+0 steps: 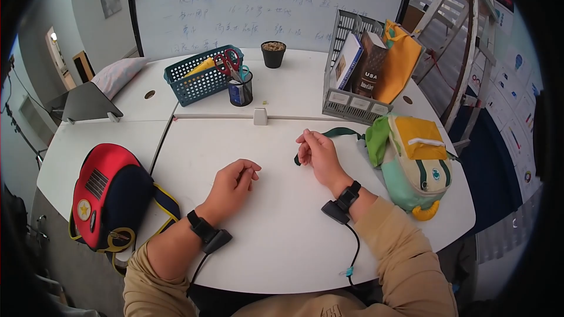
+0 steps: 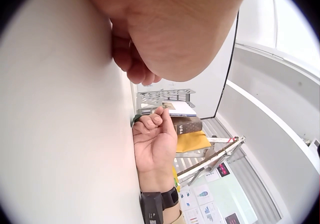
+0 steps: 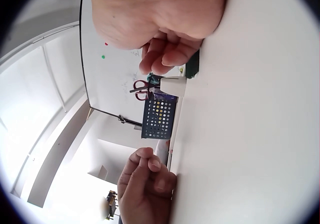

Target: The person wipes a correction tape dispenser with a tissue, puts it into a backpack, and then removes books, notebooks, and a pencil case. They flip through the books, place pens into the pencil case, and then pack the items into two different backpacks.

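My left hand (image 1: 230, 185) rests on the white table (image 1: 282, 223), its fingers loosely curled and nothing in them. Across from it, my right hand (image 1: 319, 155) lies on its outer edge with fingers loosely bent, also holding nothing. A dark green strap (image 1: 341, 131) runs behind the right hand from a cream, mint and yellow backpack (image 1: 420, 164), the thing nearest that hand. To the left of the left forearm sits a red and navy backpack (image 1: 108, 194) with a star badge. Each wrist wears a black camera band.
At the back stand a teal basket (image 1: 194, 85), a mesh pen cup (image 1: 240, 93) with scissors (image 1: 228, 61), and a small potted plant (image 1: 273, 54). A grey file rack (image 1: 358, 110) with books and a yellow folder is at back right. A white box (image 1: 260, 117) sits mid-table.
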Available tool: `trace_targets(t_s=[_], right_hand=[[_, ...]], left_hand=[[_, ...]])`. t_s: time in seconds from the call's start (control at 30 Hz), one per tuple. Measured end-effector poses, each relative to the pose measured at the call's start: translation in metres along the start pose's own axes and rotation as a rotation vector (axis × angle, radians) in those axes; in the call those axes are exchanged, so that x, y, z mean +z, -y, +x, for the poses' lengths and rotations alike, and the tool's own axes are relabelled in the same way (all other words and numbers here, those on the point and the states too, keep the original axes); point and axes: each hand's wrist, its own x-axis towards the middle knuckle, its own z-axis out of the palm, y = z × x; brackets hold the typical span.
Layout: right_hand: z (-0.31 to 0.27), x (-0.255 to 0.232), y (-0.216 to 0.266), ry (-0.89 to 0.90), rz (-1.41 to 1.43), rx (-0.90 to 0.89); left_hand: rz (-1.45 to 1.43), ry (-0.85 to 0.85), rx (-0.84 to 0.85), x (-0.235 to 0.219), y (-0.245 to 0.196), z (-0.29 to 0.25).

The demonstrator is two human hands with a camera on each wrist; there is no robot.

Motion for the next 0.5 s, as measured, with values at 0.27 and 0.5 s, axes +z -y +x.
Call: trace_targets(t_s=[0.27,0.5], right_hand=[[-0.0032,0.0017,0.0034,0.020,-0.017,0.009],[-0.0036,0.0020,0.0031,0.030,-0.032,0.008]], left_hand=[[-0.026,-0.007,-0.007,0.0006,0.0030,0.0012],[-0.008,-0.007,0.001,0.0012,-0.0002,-0.0008]])
